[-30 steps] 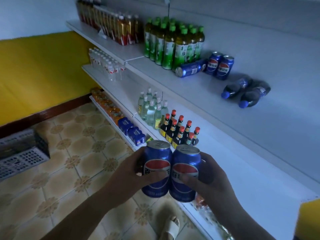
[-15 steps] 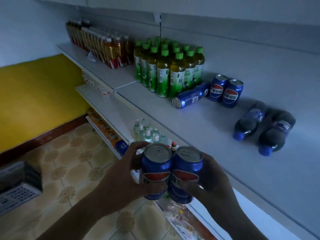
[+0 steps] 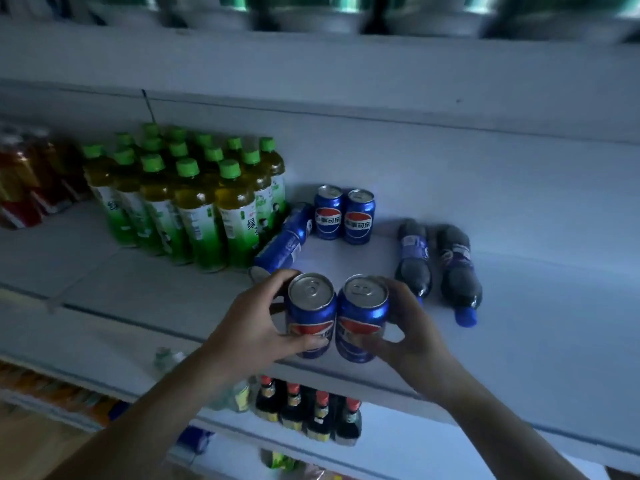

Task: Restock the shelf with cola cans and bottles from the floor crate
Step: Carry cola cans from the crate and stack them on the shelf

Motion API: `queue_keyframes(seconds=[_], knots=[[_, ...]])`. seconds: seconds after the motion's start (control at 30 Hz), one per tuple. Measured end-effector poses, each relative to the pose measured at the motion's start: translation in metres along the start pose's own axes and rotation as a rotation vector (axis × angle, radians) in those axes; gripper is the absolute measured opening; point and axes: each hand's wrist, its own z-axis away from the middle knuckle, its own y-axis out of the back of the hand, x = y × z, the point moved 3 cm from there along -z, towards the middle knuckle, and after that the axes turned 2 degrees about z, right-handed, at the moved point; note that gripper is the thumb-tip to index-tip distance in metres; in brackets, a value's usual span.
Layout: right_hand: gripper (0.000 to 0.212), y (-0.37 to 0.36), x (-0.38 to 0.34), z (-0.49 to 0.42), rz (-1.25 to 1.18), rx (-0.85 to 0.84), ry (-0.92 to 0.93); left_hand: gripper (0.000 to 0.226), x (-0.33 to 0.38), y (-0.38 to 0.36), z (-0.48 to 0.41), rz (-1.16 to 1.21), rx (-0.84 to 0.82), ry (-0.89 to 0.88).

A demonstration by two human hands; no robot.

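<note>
The person holds two cola cans side by side over the front part of the white shelf (image 3: 519,341). The left hand (image 3: 256,327) wraps around the left cola can (image 3: 311,313), with the thumb across its front and the fingers curled behind it. The right hand (image 3: 412,327) wraps around the right cola can (image 3: 362,317) the same way. Both cans are upright and touch each other. Each one is shiny blue with a red, white and blue round sign on the front and a silver top with a pull tab. It is not clear if their bottoms touch the shelf.

Just behind the held cans, two standing cola cans (image 3: 328,213) of the same kind sit close together on the shelf. A lying cola can (image 3: 284,244) rests on its side behind the left hand, its silver end near the fingers. Just behind the right hand, two cola bottles (image 3: 459,268) lie flat, dark with blue labels, and one shows a blue cap.

Further back and left of the left hand stand green tea bottles (image 3: 207,209) with bright green caps. Blurry bottles with red labels (image 3: 24,188) are far off to the left. Below the hands, on a lower shelf, stand small dark bottles (image 3: 308,410) with red caps.
</note>
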Motion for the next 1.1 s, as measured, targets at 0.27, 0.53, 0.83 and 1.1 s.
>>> queue_keyframes(seconds=[0.27,0.53,0.83,1.1], knots=[[0.071,-0.015,0.012,-0.011,0.129,0.085,-0.082,0.067,-0.034,0.003,-0.047,-0.046,-0.109,-0.077],[0.079,-0.022,-0.017,0.005,0.853,0.252,0.241,0.096,-0.035,0.013,-0.045,-0.425,-0.071,-0.474],[0.082,-0.030,0.001,-0.008,0.933,0.297,0.298,0.076,-0.034,0.003,-0.054,-0.620,-0.056,-0.687],[0.084,-0.023,0.010,-0.034,1.025,0.288,0.269,0.077,-0.041,0.002,-0.076,-0.666,-0.015,-0.700]])
